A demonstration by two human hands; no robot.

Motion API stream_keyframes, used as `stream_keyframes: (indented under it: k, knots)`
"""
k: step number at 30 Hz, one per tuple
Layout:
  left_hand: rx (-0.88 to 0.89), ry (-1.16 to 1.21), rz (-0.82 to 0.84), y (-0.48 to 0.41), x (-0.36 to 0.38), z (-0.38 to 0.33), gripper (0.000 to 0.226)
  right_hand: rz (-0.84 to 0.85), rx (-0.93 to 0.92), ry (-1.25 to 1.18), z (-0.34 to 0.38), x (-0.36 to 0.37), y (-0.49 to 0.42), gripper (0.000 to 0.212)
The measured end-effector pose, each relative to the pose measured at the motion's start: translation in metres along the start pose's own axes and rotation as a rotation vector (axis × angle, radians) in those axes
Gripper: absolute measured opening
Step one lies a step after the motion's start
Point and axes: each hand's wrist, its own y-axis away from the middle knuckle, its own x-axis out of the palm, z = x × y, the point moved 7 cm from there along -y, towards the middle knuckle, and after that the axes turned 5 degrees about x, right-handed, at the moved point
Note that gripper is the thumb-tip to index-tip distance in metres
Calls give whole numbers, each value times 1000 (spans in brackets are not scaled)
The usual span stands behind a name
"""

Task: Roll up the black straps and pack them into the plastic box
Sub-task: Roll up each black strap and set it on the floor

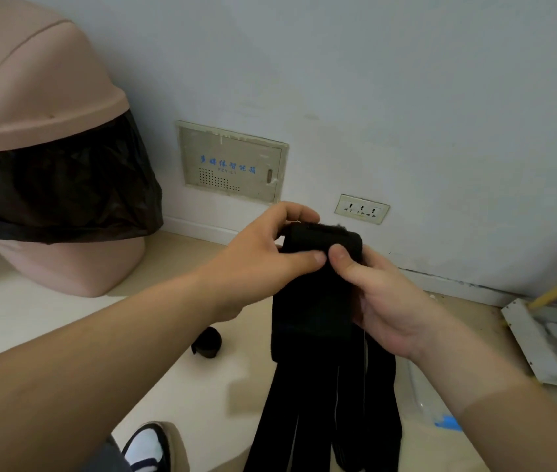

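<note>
Black straps (314,301) are held up off the floor (209,396) between both hands, folded over at the top. The left hand (263,264) pinches the top fold, thumb on the front and fingers curled over the back edge. The right hand (393,301) grips the right side, thumb tip on the front beside the left thumb, fingers behind. The long axis is vertical: fold up, several loose tails hanging down past the bottom frame edge. A rolled strap (207,342) sits on the floor just left of the tails. A clear plastic box (423,400) lies low right, mostly hidden by the right forearm. Open floor lies left of the roll. A pink bin (48,97) stands far left, the wall (406,97) is close behind, a socket (362,209) is near the hands, and a white frame (526,335) is at the right edge.
</note>
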Motion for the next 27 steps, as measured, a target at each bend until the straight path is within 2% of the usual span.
stream_keyframes:
  k: [2,5,8,13,15,18,20,23,25,27]
  knots:
    - [-189,115,-5,1,3,11,29,-17,-46,0,0,0,-1,49]
    - [-403,142,63,5,10,27,54,-40,-103,106,-1,0,-1,36]
    - [-377,133,60,1,9,31,50,-13,-74,131,-3,1,-1,36]
    - [-137,51,-30,-6,2,22,25,57,112,-7,-5,3,0,52]
    - [-39,13,-1,-6,3,15,27,31,171,-4,-8,-2,-2,61]
    - [50,-72,49,-4,4,10,38,-6,126,-11,-8,-8,-6,65]
    - [12,-41,28,-4,4,13,42,-17,77,-39,-7,-10,-8,62]
    - [-181,134,-12,-1,5,22,45,-13,8,-124,-3,-10,-10,55]
    - [-301,183,45,3,12,27,49,-42,-19,-150,-1,-14,-12,57]
    - [-361,136,104,7,19,29,57,-63,-47,-154,0,-17,-14,56]
